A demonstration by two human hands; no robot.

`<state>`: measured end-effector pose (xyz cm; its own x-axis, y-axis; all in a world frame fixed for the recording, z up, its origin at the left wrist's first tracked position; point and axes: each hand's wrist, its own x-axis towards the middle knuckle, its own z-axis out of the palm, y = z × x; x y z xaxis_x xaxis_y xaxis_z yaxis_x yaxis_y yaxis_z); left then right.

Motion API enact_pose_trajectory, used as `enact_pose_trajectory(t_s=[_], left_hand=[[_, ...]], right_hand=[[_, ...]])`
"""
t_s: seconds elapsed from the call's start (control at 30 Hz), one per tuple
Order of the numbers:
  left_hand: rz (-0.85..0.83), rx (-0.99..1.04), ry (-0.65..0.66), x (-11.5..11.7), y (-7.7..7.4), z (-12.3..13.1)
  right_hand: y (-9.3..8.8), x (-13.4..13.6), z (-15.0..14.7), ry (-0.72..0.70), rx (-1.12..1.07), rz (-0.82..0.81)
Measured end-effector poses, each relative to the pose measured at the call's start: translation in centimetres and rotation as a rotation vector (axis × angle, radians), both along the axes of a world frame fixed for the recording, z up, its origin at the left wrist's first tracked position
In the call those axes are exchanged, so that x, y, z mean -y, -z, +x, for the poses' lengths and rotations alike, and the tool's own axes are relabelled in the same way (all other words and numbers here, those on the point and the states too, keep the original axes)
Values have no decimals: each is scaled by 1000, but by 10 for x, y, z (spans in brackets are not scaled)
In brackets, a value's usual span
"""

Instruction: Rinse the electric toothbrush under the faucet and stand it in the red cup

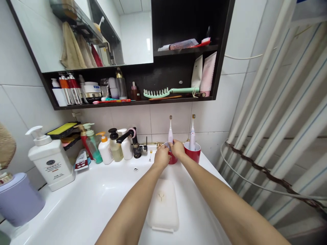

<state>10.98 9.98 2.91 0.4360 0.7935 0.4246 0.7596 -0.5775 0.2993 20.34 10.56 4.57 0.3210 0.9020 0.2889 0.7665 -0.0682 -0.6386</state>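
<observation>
At the back of the sink, my left hand is closed around the left side of a red cup. An electric toothbrush with a pale pink handle stands upright in that cup. My right hand pinches the handle near the cup's rim; its fingertips are partly hidden. Just right of it, a second red cup with a white inside holds another pale electric toothbrush. Below my wrists lies a closed white plastic case.
A black faucet and several pump bottles line the sink's back left. A large white bottle and a lavender container stand left. Overhead hangs a dark shelf holding a green hairbrush. White pipes run along the right.
</observation>
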Motion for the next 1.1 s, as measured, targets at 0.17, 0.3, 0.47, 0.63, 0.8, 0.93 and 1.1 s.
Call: enact_pose_trajectory(t_s=[0.17, 0.3, 0.47, 0.63, 0.8, 0.93, 1.1], left_hand=[[-26, -4, -23, -5, -4, 7], [-34, 66, -46, 3, -6, 4], [-83, 433, -44, 25, -18, -10], [-395, 1070, 182, 75, -58, -26], [-509, 1325, 611, 137, -98, -44], [-543, 1330, 713, 160, -106, -54], [-621, 1381, 628, 158, -94, -59]], right_hand=[[-3, -6, 3, 39, 9, 87], [-6, 7, 4, 62, -19, 212], [-3, 45, 0, 29, -125, 327], [-25, 103, -21, -111, -266, 411], [-73, 165, -50, -542, -715, 644], [-87, 189, -63, -653, -815, 648], [-73, 187, -69, -524, -1052, 515]])
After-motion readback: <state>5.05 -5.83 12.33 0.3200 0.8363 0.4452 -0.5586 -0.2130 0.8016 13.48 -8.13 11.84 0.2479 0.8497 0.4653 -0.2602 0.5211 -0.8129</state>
